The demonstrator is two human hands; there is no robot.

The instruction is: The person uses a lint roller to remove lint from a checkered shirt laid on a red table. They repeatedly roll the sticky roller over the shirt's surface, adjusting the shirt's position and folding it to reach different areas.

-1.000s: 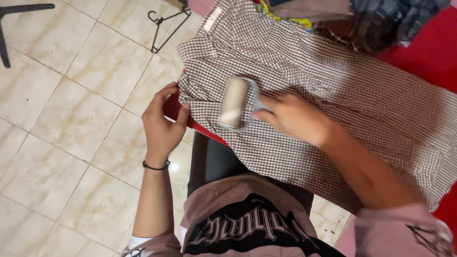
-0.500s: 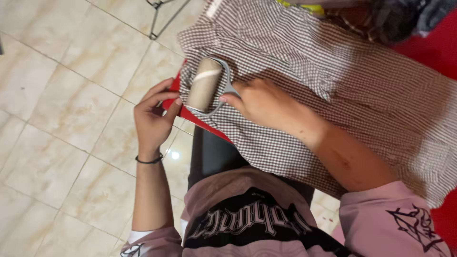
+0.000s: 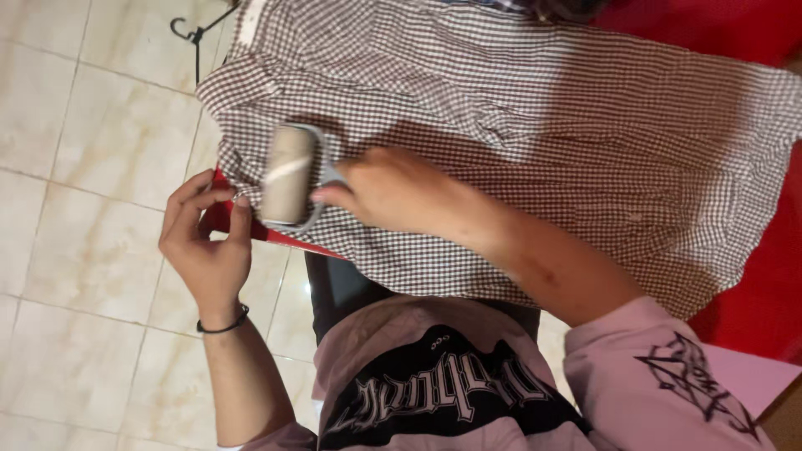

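Right now your right hand (image 3: 393, 188) is closed around the grey handle of a lint roller (image 3: 288, 175), whose pale, beige cylinder lies flat on the brown-and-white checked shirt (image 3: 518, 142) near the shirt's left end, close to the collar area. The roller's grey wire frame curves around the cylinder's near end and runs back into your fist, so the fingers wrap the handle and hide most of it. Your left hand (image 3: 205, 242) sits just beside the roller at the shirt's edge, its fingers curled and pinching the hem of the fabric where it hangs over the rim of the red surface (image 3: 752, 276); the thumb and forefinger are drawn together on the cloth, the rest of the hand half closed. A thin black band (image 3: 224, 324) circles that wrist. The shirt is spread wide across the red surface, running from the left edge near your hands out to the far right, with some creases through its middle. Beyond the shirt's upper left corner a black wire hanger (image 3: 194, 33) lies on the cream tiled floor (image 3: 92, 150). Your pink sleeve (image 3: 668, 384) with a dark printed design fills the lower right.
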